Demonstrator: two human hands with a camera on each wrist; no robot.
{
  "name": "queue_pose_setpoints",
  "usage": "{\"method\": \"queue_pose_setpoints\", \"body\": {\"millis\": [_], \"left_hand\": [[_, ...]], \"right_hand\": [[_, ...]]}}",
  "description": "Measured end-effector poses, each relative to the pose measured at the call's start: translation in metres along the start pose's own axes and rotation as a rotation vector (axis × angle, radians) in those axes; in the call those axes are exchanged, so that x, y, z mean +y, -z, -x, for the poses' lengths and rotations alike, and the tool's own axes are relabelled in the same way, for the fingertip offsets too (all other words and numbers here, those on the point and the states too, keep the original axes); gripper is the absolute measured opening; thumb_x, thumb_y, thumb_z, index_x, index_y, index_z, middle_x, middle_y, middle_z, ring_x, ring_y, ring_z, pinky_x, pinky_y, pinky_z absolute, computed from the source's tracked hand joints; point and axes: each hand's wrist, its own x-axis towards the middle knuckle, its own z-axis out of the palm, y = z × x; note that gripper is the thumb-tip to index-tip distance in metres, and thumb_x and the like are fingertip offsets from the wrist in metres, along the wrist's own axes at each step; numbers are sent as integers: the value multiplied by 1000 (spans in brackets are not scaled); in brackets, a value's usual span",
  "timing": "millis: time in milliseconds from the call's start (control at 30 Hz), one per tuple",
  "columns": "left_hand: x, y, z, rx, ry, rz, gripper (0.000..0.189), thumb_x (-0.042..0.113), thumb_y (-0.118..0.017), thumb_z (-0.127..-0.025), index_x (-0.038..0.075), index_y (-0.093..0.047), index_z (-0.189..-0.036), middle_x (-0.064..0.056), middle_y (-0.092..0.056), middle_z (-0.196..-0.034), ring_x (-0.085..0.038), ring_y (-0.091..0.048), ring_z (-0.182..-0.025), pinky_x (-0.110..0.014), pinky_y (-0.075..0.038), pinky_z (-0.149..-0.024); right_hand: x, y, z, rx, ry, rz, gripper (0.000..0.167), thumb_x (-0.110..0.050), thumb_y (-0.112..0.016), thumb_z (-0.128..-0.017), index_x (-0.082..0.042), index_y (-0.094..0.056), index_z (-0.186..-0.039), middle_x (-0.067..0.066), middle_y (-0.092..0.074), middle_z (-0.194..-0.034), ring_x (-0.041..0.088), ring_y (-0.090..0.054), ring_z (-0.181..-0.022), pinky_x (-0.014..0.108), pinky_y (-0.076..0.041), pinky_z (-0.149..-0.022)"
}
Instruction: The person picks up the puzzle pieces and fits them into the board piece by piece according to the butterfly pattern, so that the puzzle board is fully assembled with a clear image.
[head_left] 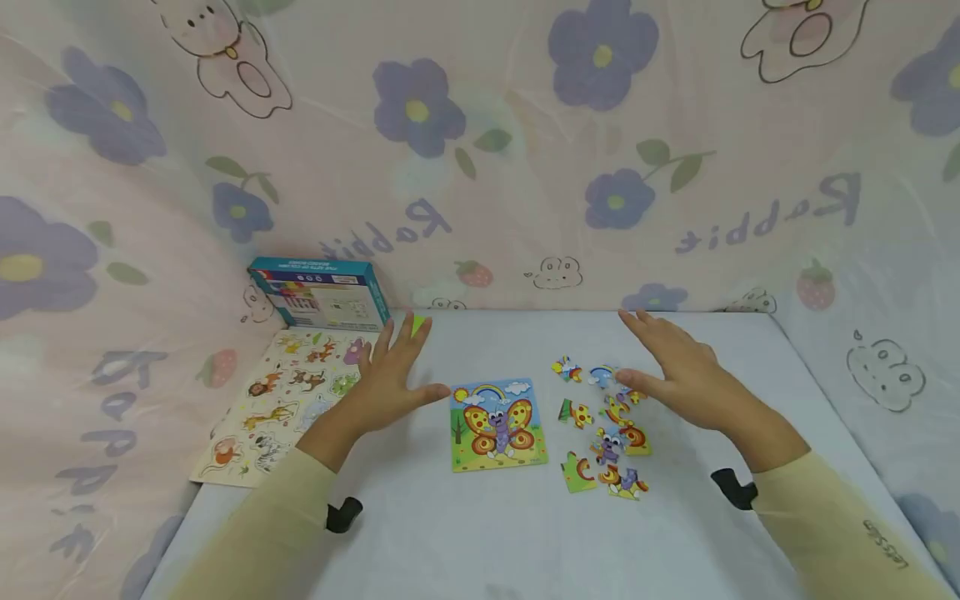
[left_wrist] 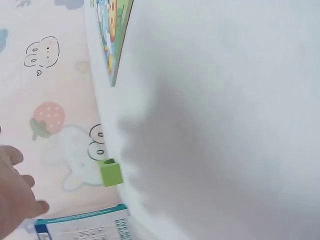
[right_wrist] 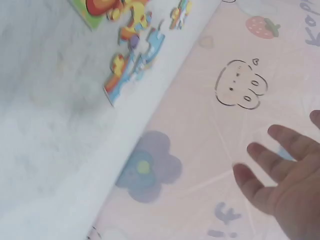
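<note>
Both hands are raised above the white table, fingers spread and nothing in them. In the head view my left hand (head_left: 382,387) hovers left of a square butterfly picture board (head_left: 498,425), its thumb pointing toward the board's upper left corner. My right hand (head_left: 678,371) is on the other side, beside a loose group of jigsaw pieces, among them a green corner piece (head_left: 577,473) and a purple butterfly-face piece (head_left: 609,447). Its thumb overlaps the upper pieces in this view. The right wrist view shows spread fingers (right_wrist: 260,187) away from several puzzle pieces (right_wrist: 132,60).
On the left lies an animal puzzle board (head_left: 266,408), partly behind the left forearm. A blue box (head_left: 322,293) stands at the back left, with a small green block (left_wrist: 110,172) near it. A patterned curtain (head_left: 510,167) rises along the table's far edge.
</note>
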Motion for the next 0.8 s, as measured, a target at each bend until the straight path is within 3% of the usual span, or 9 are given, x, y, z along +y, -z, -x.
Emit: {"method": "queue_pose_setpoints", "body": {"millis": [167,267,467,567,700,800], "left_hand": [[-9,-20,3,24,-73,242,114,91,-47,-92,27,-6,-178,-1,5,-182,-41,7,-165,-78,2,-122],[-14,-34,6,24,-83,404,113,92,-43,-92,29,-6,-178,-4,-3,-183,-45,-2,-164,-81,-1,-121],[-23,-65,9,-66,-52,687,109,87,-47,-96,31,-1,-177,-10,-3,-182,-43,-13,-163,-75,-11,-124],[-28,-80,8,-109,-58,730,112,84,-51,-97,25,1,-177,-12,-3,-182,-38,-19,-163,-67,-17,-127],[-24,-93,4,-121,-73,681,117,84,-56,-95,21,-3,-177,-12,-9,-181,-35,-24,-162,-62,-17,-128],[-13,-99,1,-130,1,613,109,69,-71,-97,30,-9,-178,-2,-15,-180,-39,-12,-164,-67,-8,-128]], "right_hand": [[11,-21,-15,-4,34,-222,84,-45,-60,-112,-18,-15,-177,16,-17,-180,49,-14,-162,82,-13,-120],[18,-36,-24,0,28,-343,81,-42,-59,-113,-19,-16,-177,19,-21,-178,49,-17,-161,80,-17,-120],[29,-68,-43,41,-30,-530,75,-40,-57,-114,-21,-19,-177,22,-36,-171,49,-33,-154,81,-34,-112],[31,-83,-53,52,-64,-613,76,-39,-59,-113,-18,-21,-176,22,-40,-168,48,-38,-152,81,-39,-109],[35,-102,-65,46,-129,-675,78,-42,-63,-111,-15,-26,-175,21,-44,-166,46,-41,-150,78,-40,-110],[39,-113,-71,20,-185,-666,79,-46,-66,-110,-17,-30,-174,18,-44,-166,44,-40,-151,75,-39,-114]]}}
